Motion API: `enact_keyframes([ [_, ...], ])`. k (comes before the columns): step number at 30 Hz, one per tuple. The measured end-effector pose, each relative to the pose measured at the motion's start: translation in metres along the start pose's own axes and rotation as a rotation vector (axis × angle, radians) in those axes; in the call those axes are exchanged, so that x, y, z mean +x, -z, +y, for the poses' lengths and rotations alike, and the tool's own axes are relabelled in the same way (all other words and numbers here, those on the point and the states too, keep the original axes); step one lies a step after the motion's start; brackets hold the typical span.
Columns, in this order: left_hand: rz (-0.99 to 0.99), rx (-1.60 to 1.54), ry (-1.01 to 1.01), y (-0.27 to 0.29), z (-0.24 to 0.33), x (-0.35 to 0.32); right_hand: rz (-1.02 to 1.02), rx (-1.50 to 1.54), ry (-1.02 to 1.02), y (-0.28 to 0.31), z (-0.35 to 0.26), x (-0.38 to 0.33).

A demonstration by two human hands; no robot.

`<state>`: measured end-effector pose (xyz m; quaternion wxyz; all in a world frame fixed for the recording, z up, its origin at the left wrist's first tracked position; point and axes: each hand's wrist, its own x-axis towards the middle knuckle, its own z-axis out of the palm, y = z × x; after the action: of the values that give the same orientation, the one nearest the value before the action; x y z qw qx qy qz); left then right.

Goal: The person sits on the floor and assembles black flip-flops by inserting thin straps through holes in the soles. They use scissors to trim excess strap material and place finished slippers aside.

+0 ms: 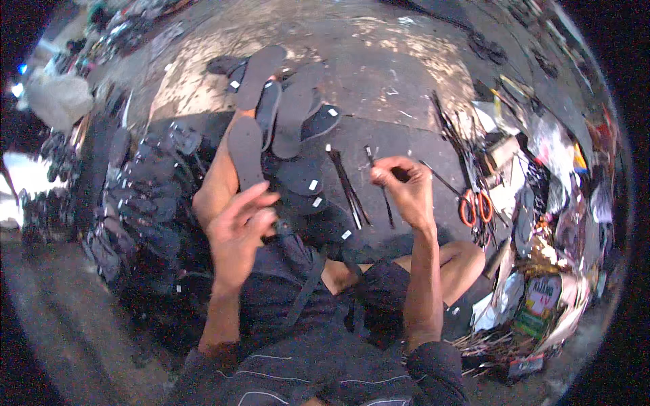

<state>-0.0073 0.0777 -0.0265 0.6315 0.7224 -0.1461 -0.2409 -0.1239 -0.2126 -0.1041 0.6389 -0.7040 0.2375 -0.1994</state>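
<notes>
My left hand [238, 233] is slightly blurred, its fingers apart and partly bent. It is beside the lower end of a dark grey flat sole [245, 149]; whether it touches the sole I cannot tell. To the right, my right hand [406, 189] has thumb and fingers pinched together at a thin black strap [388, 210] with a pale tip. Left of that strap, several similar black straps [347, 189] lie in a bunch on the dark mat. A loose black strap [303, 291] rests across my lap.
Several soles and sandals with white labels, among them a long grey sole [292, 118], lie ahead. Orange-handled scissors [476, 206] sit at the right beside a bundle of dark strips [450, 132]. Piled dark footwear [142, 203] fills the left; plastic and paper scraps [548, 155] clutter the right.
</notes>
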Motion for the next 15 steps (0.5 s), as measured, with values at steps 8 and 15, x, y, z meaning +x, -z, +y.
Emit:
enact_keyframes([
  [8, 0.097, 0.008, -0.177, -0.065, -0.018, 0.053, -0.099, -0.052, -0.174, -0.043, 0.032, 0.008],
  [15, 0.192, 0.154, -0.418, -0.010, -0.009, 0.055, 0.262, -0.725, -0.130, -0.112, 0.143, 0.055],
])
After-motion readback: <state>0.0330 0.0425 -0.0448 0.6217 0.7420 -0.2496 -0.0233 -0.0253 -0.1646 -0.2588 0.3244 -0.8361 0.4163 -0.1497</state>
